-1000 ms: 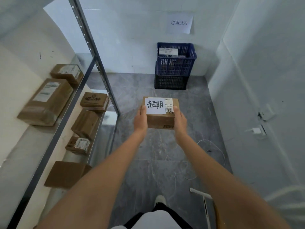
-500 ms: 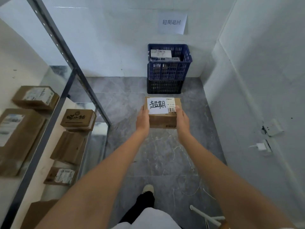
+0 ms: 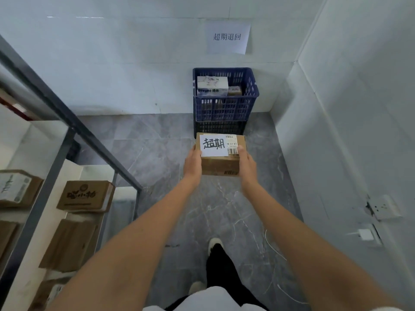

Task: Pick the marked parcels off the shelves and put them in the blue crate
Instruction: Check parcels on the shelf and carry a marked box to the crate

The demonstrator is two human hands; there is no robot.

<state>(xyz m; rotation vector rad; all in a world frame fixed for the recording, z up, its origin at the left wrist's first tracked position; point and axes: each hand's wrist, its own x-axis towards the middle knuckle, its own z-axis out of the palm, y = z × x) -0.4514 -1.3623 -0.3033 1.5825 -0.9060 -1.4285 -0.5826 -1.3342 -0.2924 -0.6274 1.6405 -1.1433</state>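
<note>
**Currently carrying a marked parcel toward the blue crate**

Left hand point(image 3: 192, 163) and right hand point(image 3: 246, 163) clasp opposite ends of a cardboard parcel point(image 3: 220, 154), label upward, keeping it level. Ahead, the blue crate point(image 3: 225, 95), stacked on a black crate point(image 3: 220, 129), already holds boxes.

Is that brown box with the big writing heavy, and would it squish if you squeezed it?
Probably light: the marked parcel is held at arm's length by the left hand and right hand. Likely stiff, since its cardboard edges look straight under their grip. Flat sides make rolling unlikely.
</note>
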